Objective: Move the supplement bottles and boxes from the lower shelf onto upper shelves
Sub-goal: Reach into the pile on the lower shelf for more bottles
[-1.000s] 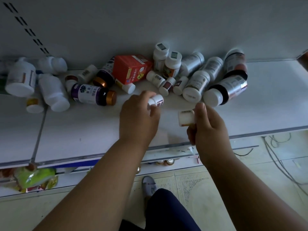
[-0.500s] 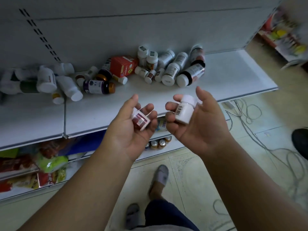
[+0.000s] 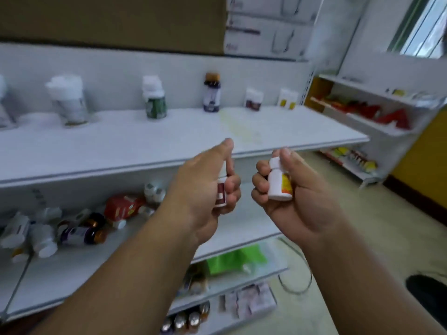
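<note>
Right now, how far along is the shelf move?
Early. Done: some bottles stand along the upper shelf, like the dark bottle. In hand: left hand and right hand each grip a small bottle. Left: a pile lying on the lower shelf, including the red box.

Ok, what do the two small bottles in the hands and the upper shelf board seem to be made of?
Small bottle in right hand: looks like opaque white plastic, smooth, with a yellow-orange printed label. Small bottle in left hand: also seems white plastic with a dark red label, mostly hidden by the grip. Upper shelf board: probably white-painted metal, judging by its thin, flat edge; blur leaves that open.
</note>
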